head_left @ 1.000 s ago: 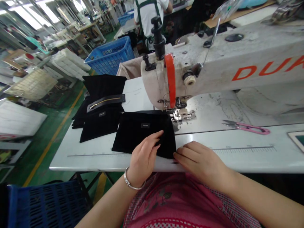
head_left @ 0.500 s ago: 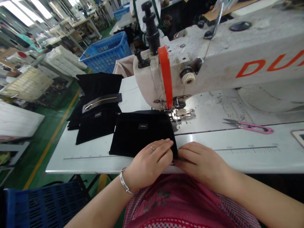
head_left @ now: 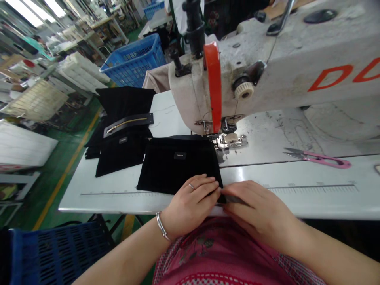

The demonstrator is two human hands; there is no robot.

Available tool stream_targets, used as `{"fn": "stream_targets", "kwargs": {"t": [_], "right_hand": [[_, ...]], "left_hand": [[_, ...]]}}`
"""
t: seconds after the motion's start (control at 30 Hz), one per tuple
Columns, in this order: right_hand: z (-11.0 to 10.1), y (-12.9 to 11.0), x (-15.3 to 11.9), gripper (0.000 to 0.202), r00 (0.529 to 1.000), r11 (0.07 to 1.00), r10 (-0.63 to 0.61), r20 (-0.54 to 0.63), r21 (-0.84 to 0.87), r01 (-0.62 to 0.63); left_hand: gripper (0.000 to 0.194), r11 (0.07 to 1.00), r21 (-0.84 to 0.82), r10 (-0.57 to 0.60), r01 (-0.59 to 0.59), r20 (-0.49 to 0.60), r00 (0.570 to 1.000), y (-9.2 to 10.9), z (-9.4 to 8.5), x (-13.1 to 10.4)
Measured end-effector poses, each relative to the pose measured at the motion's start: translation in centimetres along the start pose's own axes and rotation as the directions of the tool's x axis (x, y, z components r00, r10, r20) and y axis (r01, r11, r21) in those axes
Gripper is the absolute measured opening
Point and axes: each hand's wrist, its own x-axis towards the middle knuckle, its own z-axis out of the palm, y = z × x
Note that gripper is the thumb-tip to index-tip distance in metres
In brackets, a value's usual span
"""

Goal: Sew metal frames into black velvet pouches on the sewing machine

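A black fabric panel (head_left: 169, 172) with a small dark label (head_left: 179, 155) lies flat on the sewing table, its upper right corner close to the presser foot (head_left: 227, 140). My left hand (head_left: 190, 208), wearing a ring and a bracelet, rests over the panel's lower right part with its fingers curled together at the edge. Against that same corner, my right hand (head_left: 258, 206) is closed, thumb and fingers pinching the fabric edge. The tips of both hands nearly meet, and what lies between them is partly hidden.
The sewing machine (head_left: 190, 95) stands behind the panel. Pink-handled thread snips (head_left: 323, 158) lie at right. More black panels (head_left: 124, 99) and a zipper strip (head_left: 127, 124) are stacked at left. Blue baskets (head_left: 133, 59) stand beyond the table and below its left front.
My view has shifted slightly, so the machine and snips appear farther right. Both hands stay at the panel's lower right corner, with the right fingers a little more bunched. The panel stays by the foot.
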Motion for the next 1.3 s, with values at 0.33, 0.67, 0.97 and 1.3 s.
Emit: {"fn": "stream_targets", "kwargs": {"t": [0.33, 0.67, 0.97, 1.3], "right_hand": [[-0.5, 0.1, 0.5, 0.028, 0.996, 0.998, -0.066, 0.059, -0.004, 0.067], [-0.8, 1.3, 2.4, 0.024, 0.996, 0.997, -0.051, 0.069, -0.048, 0.054], [-0.3, 2.4, 3.1, 0.023, 0.995, 0.994, -0.087, -0.038, -0.068, 0.084], [0.1, 2.5, 3.0, 0.020, 0.994, 0.996, -0.068, -0.082, -0.054, 0.064]], "left_hand": [[0.039, 0.970, 0.075, -0.234, 0.232, 0.023, 0.972, -2.1, -0.5, 3.8], [0.038, 0.978, 0.132, -0.166, 0.160, 0.036, 0.985, -5.3, 0.1, 5.0], [0.040, 0.772, 0.174, -0.509, 0.611, -0.408, 0.758, -11.6, -4.8, -1.3], [0.049, 0.534, 0.334, -0.703, 0.777, -0.336, 0.627, -22.1, -10.9, -10.0]]}}
